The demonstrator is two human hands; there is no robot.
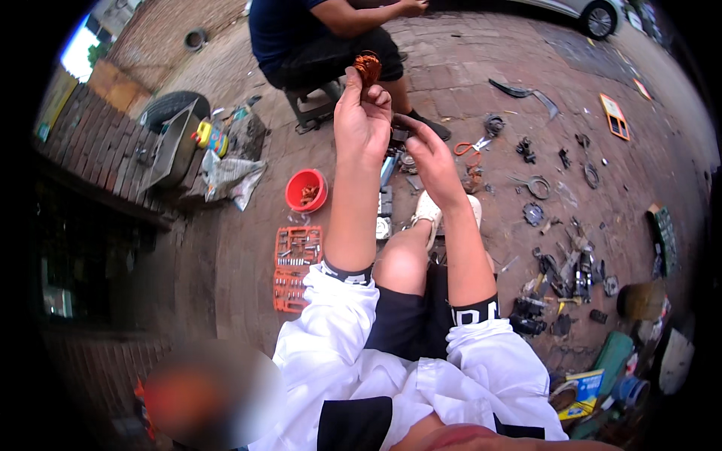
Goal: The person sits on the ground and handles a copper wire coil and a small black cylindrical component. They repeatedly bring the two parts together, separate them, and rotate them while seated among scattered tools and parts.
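Raised in front of me, my left hand (364,120) pinches a bundle of copper wire (367,68) between thumb and fingers. A little lower and to the right is my right hand (432,154), its fingers bent together around something small and dark that I cannot make out. On the ground beyond my right wrist lie scissors (472,147) with orange handles. A red bowl (320,201) with copper-coloured scraps in it stands left of my left forearm. Nearer to me is an orange socket set case (299,270), lying open.
A co-worker (289,37) sits on a low stool (312,113) ahead. Greasy metal parts (575,263) are scattered on the brick paving to the right, with a sickle-like blade (519,92) farther off. A metal basin (177,146) and a tyre (174,109) stand at left.
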